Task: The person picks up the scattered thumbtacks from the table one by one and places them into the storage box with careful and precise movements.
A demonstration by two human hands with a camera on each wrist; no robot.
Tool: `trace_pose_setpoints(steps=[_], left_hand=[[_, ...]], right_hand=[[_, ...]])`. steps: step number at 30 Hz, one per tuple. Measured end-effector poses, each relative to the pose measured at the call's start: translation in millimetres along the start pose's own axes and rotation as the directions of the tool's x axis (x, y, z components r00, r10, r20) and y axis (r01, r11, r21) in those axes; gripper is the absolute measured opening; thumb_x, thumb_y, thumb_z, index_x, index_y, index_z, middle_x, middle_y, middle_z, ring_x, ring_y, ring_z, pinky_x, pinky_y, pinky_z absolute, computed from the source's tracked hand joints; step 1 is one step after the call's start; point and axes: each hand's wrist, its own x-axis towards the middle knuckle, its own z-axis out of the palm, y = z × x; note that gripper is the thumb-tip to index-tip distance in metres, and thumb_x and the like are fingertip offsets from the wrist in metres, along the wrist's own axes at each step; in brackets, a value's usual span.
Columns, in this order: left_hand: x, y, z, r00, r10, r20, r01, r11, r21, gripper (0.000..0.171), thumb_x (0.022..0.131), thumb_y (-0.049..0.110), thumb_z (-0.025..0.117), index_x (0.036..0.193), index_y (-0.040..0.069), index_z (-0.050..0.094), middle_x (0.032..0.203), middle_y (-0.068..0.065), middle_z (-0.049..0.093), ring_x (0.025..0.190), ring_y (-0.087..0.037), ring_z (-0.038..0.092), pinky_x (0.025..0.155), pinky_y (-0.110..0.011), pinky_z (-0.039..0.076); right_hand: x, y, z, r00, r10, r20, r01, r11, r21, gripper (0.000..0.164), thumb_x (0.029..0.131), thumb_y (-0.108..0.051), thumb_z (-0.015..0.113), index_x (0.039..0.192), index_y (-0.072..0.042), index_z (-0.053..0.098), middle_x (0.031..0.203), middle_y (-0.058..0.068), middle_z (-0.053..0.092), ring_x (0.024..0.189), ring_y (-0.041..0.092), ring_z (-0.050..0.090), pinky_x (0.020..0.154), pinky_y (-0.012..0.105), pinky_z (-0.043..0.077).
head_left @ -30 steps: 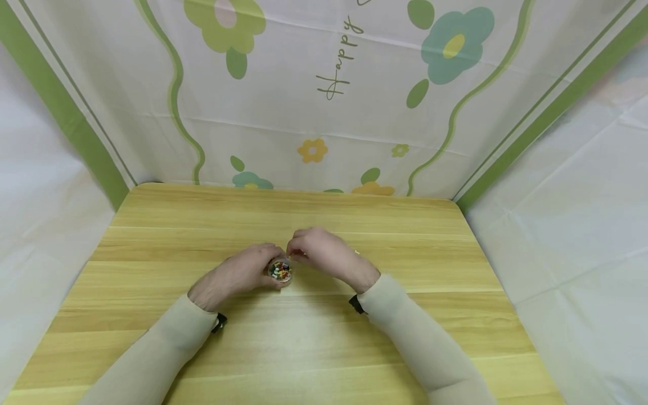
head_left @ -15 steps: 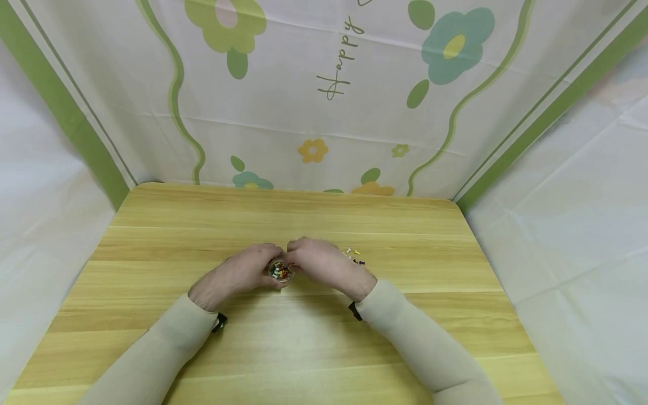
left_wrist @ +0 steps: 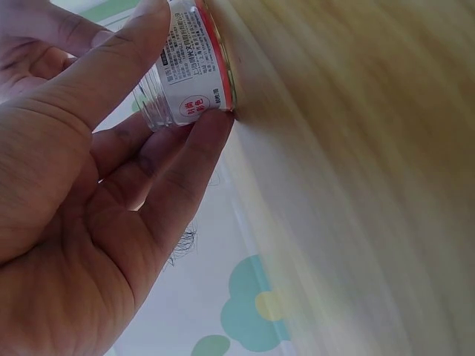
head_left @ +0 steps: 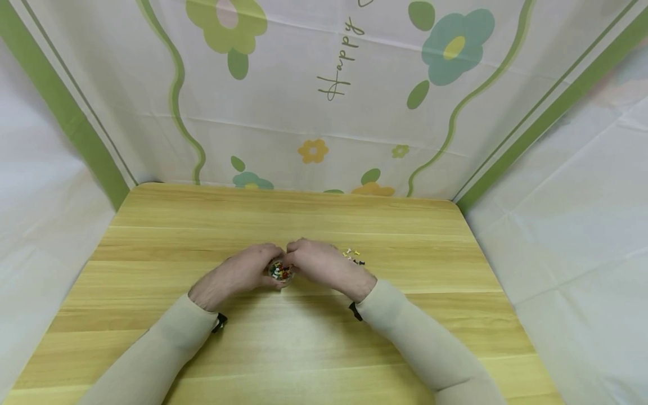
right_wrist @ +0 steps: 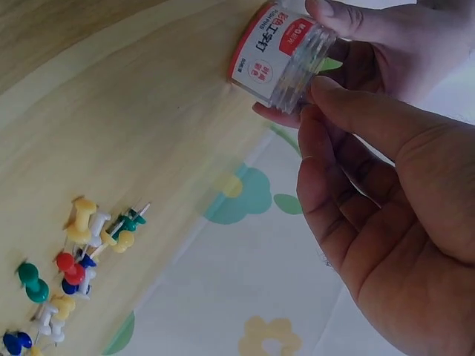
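Note:
My left hand holds a small clear jar of push pins, thumb on one side and fingers on the other. The jar stands on the table with a white label and a red band near its base. Colourful push pins fill it, seen through the open mouth. At the rim, my right hand has its thumb and index fingertips pinched together over the opening. The fingers hide whatever lies between them in the right wrist view.
Loose push pins in yellow, white, green, red and blue lie scattered on the wooden table, to the right of the jar and partly behind my right hand. A flowered cloth hangs along the table's far edge.
My right hand has moved slightly down and left, bringing its fingertips, with a yellow bit showing at them earlier, over the jar's mouth. More loose pins now show behind it. My left hand stays still.

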Motion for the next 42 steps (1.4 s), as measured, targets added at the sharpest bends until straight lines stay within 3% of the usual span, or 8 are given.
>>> trace_pose_setpoints(steps=[8,22,28,39,42], left_hand=[[0.0,-1.2,-0.3,1.0,0.007,0.003,-0.007,1.0,-0.016,0.048,0.084,0.028,0.087,0.121,0.006,0.067,0.111,-0.004,0.068,0.098,-0.019,0.064,0.089,-0.039,0.054],[1.4,0.3,0.3,1.0,-0.014,0.0,0.014,1.0,0.005,0.055,0.08,0.03,0.089,0.125,0.006,0.067,0.117,-0.005,0.068,0.105,-0.02,0.064,0.094,-0.04,0.052],[1.1,-1.2,-0.3,1.0,-0.009,0.001,0.009,1.0,0.008,0.054,0.081,0.03,0.088,0.125,0.006,0.067,0.117,-0.005,0.069,0.105,-0.021,0.064,0.095,-0.042,0.053],[0.8,-2.2,0.4,1.0,-0.006,-0.001,0.006,1.0,0.011,0.053,0.08,0.03,0.089,0.123,0.008,0.068,0.116,-0.005,0.068,0.105,-0.02,0.064,0.095,-0.042,0.053],[0.9,-1.9,0.8,1.0,-0.014,0.003,0.014,1.0,0.009,0.053,0.08,0.031,0.089,0.124,0.008,0.068,0.117,-0.005,0.068,0.105,-0.02,0.063,0.096,-0.041,0.052]], right_hand=[[-9,13,-13,0.999,0.047,0.005,-0.047,0.999,0.016,0.023,0.092,-0.017,0.079,0.114,-0.018,0.079,0.105,-0.006,0.07,0.094,0.008,0.065,0.078,0.019,0.055],[-22,43,-14,0.983,0.127,0.13,-0.121,0.991,-0.057,0.036,0.088,-0.018,0.083,0.123,-0.021,0.075,0.117,-0.007,0.069,0.106,0.014,0.066,0.074,0.032,0.059],[-25,55,-10,0.977,0.16,0.144,-0.148,0.985,-0.089,0.035,0.086,-0.013,0.084,0.12,-0.019,0.076,0.114,-0.005,0.07,0.103,0.014,0.066,0.073,0.031,0.059],[-24,68,2,0.964,0.225,0.144,-0.216,0.974,-0.074,0.014,0.1,-0.013,0.068,0.105,-0.021,0.079,0.098,-0.008,0.068,0.089,0.011,0.063,0.067,0.033,0.056],[-22,70,5,0.964,0.228,0.138,-0.22,0.973,-0.072,0.018,0.103,-0.012,0.062,0.097,-0.02,0.077,0.089,-0.009,0.063,0.081,0.011,0.059,0.064,0.032,0.053]])
